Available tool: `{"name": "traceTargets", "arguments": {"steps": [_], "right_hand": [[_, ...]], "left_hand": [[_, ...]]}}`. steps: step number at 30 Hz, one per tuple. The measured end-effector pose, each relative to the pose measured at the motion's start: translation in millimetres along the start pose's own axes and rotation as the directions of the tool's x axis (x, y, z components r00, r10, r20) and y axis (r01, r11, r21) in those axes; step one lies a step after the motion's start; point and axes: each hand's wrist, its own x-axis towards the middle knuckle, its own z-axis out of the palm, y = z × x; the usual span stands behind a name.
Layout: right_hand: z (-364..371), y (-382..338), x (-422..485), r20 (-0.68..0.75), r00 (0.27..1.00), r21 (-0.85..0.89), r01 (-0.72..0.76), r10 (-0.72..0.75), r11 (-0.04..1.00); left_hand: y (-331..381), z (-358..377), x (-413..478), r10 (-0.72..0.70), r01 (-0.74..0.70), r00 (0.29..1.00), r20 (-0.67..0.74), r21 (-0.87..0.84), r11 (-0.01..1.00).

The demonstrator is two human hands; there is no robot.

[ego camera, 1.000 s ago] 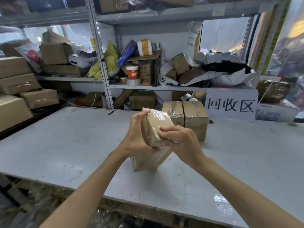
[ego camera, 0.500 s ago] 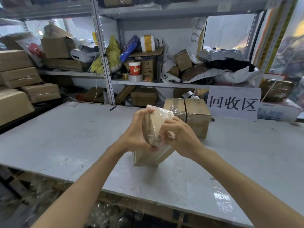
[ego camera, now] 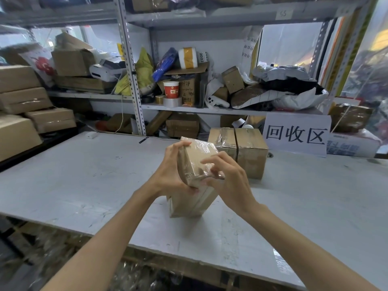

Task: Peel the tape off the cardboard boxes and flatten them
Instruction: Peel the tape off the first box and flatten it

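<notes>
The cardboard box (ego camera: 197, 158) is up off the grey table (ego camera: 84, 175) in both my hands, tilted, with its broad face turned toward my right. My left hand (ego camera: 170, 175) wraps its left side, fingers curled over the top edge and thumb under the bottom. My right hand (ego camera: 228, 181) is curled in at the lower right corner, where my fingertips (ego camera: 210, 164) and thumb pinch the crinkled clear tape (ego camera: 217, 174) that covers the box in a glossy skin. Directly beneath the box I hold, a second small box (ego camera: 189, 204) stands on the table, leaning a little; I cannot tell whether the two touch. Just behind my hands sits a larger taped box (ego camera: 247, 152), also on the table, with a dark band down its middle. Further back on the right, a white sign (ego camera: 296, 135) with large dark characters stands at the table's rear edge. Beyond that, the metal shelf (ego camera: 210, 111) holds a red paper cup (ego camera: 171, 89), a roll of tape (ego camera: 172, 101) in front of it, loose cartons and plastic bags. Off to the far left, brown boxes (ego camera: 25, 99) are stacked beside the table.
</notes>
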Motion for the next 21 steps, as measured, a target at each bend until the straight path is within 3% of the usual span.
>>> {"name": "traceTargets", "arguments": {"steps": [7,12,14,16,17,19,21], "right_hand": [[-2.8,-3.0,6.0,-0.081,0.995,-0.118,0.053,-0.063,0.992],[-0.8,-2.0,4.9,-0.156,0.981,-0.244,0.075,-0.116,0.967],[-5.2,-3.5,7.4,-0.177,0.982,-0.183,0.038,-0.071,0.982],[-17.1,-6.2,13.8,-0.215,0.973,-0.002,-0.088,0.086,0.996],[-23.0,-7.3,18.6,-0.198,0.969,0.07,-0.135,0.147,0.988],[-26.0,-10.9,26.0,-0.029,0.972,0.123,-0.227,0.232,0.966],[-17.1,-16.0,23.2,0.15,0.94,0.059,-0.317,0.305,0.947]], "left_hand": [[-3.1,0.7,-2.4,0.009,-0.009,1.0,-0.028,0.021,1.0],[6.8,3.2,0.9,-0.008,0.017,0.99,-0.139,0.063,0.998],[10.8,2.3,3.1,-0.021,0.041,0.984,-0.175,0.112,0.993],[13.6,1.2,3.3,-0.02,0.062,0.978,-0.209,0.197,0.979],[14.7,1.4,2.7,-0.012,0.067,0.975,-0.222,0.244,0.967],[17.6,6.1,-0.3,-0.01,0.096,0.965,-0.263,0.317,0.944],[20.6,14.3,-3.0,-0.034,0.138,0.95,-0.311,0.319,0.938]]}}
